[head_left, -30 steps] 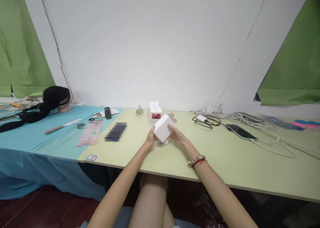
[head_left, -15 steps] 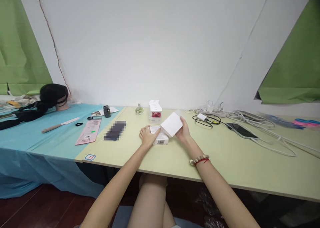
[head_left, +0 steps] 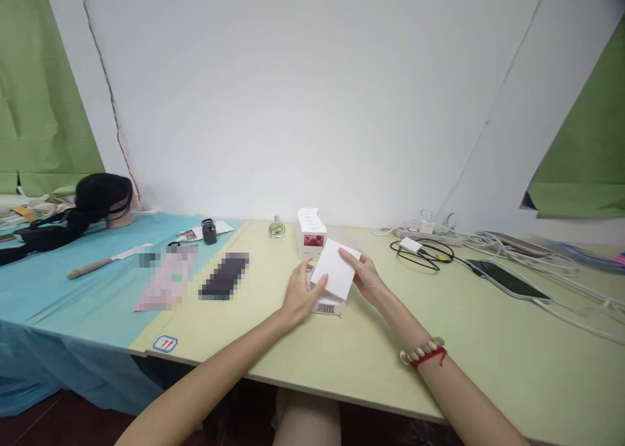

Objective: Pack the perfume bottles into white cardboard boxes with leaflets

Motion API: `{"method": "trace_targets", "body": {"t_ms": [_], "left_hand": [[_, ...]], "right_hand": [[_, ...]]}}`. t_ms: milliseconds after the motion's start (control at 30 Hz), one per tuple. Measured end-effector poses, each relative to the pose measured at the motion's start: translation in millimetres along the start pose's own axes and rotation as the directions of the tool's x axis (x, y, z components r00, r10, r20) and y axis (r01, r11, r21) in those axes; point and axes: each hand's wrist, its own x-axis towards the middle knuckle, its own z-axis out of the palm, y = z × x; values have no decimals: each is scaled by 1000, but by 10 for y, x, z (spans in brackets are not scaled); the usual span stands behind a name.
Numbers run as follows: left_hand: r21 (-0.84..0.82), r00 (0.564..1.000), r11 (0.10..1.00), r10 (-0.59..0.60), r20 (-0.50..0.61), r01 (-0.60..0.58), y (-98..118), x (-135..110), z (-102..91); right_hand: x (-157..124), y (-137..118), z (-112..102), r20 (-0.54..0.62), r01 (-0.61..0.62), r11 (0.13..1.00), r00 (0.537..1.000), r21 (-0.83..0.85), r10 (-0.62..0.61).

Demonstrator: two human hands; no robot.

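Note:
My right hand (head_left: 370, 279) grips a plain white box (head_left: 334, 277) from its right side and holds it tilted just above a second white box with a barcode label (head_left: 327, 306) lying on the pale green table (head_left: 439, 329). My left hand (head_left: 300, 297) rests on the left end of the barcode box, thumb touching the lower left edge of the white box. A bead bracelet with a red cord sits on my right wrist.
Behind the hands stands a row of white boxes with a red picture (head_left: 310, 230) and a small glass bottle (head_left: 276, 228). To the right lie a charger with black cable (head_left: 415, 249), a phone (head_left: 508, 280) and white cords. On the blue cloth at left: a knife (head_left: 100, 263), a dark jar (head_left: 209, 231), a wig head (head_left: 102, 200).
The white box, first held in both hands, went to my right hand alone, then came down over the barcode box. My left hand dropped onto the barcode box. The camera view shifted.

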Motion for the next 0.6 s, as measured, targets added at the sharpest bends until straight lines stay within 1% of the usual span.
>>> {"method": "trace_targets", "body": {"t_ms": [67, 133, 233, 300, 367, 400, 467, 533, 600], "left_hand": [[-74, 994, 996, 64, 84, -58, 28, -7, 8], [-129, 988, 989, 87, 130, -70, 29, 11, 11], [-222, 988, 974, 83, 129, -53, -5, 74, -6], [-287, 987, 956, 93, 127, -53, -31, 117, -26], [-335, 985, 941, 97, 140, -45, -47, 147, -44], [-348, 985, 937, 96, 144, -41, -50, 156, -51], [-344, 985, 938, 106, 139, -53, -52, 161, -60], [-306, 980, 947, 145, 136, -98, -52, 158, -62], [-253, 972, 955, 193, 134, -155, -58, 151, -62]], "right_hand": [[-17, -36, 89, 20, 65, 997, 998, -48, -64], [-9, -72, 154, 41, 137, 982, 990, -132, -133], [34, -141, 185, 121, 254, 937, 965, -239, -231], [61, -188, 162, 196, 296, 921, 948, -252, -251], [77, -220, 110, 253, 288, 927, 941, -241, -226], [81, -227, 76, 261, 272, 934, 942, -232, -210], [86, -225, -4, 238, 223, 952, 956, -212, -172], [85, -221, -87, 200, 170, 963, 971, -207, -129], [75, -229, -157, 219, 135, 966, 972, -221, -86]]}}
